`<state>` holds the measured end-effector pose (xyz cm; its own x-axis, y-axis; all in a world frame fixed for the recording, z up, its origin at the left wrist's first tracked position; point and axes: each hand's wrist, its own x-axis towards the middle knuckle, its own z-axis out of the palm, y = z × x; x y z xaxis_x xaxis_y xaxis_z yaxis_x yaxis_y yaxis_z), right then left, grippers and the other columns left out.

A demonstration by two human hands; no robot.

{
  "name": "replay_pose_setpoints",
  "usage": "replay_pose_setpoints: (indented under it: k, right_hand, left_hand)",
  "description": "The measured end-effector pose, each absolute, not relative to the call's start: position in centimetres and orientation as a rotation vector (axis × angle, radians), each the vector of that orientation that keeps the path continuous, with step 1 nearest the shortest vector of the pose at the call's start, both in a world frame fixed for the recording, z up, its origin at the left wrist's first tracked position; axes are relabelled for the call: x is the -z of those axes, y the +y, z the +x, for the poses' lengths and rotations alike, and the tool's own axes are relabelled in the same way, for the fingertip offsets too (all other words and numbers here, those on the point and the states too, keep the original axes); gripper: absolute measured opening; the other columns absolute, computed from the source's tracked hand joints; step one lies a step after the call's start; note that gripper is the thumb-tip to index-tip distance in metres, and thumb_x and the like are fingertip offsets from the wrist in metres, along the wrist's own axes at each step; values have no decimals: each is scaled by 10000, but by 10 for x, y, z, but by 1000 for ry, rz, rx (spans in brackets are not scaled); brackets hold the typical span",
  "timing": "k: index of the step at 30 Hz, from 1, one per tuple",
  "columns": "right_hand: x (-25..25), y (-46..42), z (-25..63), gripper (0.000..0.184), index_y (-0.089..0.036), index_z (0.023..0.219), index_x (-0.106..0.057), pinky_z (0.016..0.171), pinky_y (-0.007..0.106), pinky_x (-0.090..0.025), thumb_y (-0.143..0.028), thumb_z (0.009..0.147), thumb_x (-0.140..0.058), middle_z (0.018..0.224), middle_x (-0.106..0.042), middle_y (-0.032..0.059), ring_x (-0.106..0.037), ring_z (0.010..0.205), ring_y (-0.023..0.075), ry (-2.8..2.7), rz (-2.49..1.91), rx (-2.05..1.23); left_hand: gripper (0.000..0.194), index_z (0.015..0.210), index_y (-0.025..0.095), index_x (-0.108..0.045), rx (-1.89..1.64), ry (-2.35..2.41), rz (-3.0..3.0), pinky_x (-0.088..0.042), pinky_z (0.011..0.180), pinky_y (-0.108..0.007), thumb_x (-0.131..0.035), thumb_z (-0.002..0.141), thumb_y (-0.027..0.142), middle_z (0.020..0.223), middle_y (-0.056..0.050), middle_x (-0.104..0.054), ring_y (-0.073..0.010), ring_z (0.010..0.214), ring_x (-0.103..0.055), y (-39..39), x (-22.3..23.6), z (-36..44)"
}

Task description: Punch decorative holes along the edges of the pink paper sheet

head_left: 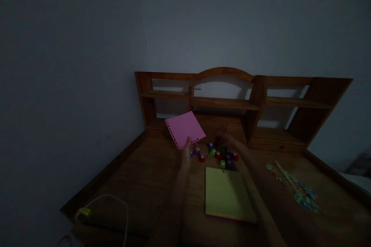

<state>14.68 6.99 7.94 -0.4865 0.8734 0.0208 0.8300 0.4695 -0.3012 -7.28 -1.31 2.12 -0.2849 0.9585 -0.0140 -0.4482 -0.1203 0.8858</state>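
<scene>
My left hand grips a pink sheet of paper by its lower edge, thumb on top. Punched holes run along two of the sheet's sides, and it is held tilted above the desk. My right hand is farther back, just beyond a cluster of small one-eyed figures; dimness and blur hide its fingers. Purple, green and red figures stand between and around my hands. Nearer to me lies a stack of yellow paper with a reddish bottom edge, partly under my right forearm.
A wooden shelf unit rises along the back of the wooden desk. Many small coloured pieces are spread at the right. A white cable and a yellow item lie at the front left.
</scene>
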Motion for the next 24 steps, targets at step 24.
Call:
replay_pose_setpoints:
  k: [24]
  right_hand:
    - [-59,45,175,486,-175,1093,-686,549,274,-501,-411,678,-773,840,-736,76,-682,672,211,-1558,-1100,-917]
  left_hand:
    - [510,770,144,-727,-1384,786,1192,-436,524,-251,-664,731,648,609,-24,-618,-132,527,-542,-9,-4,-49]
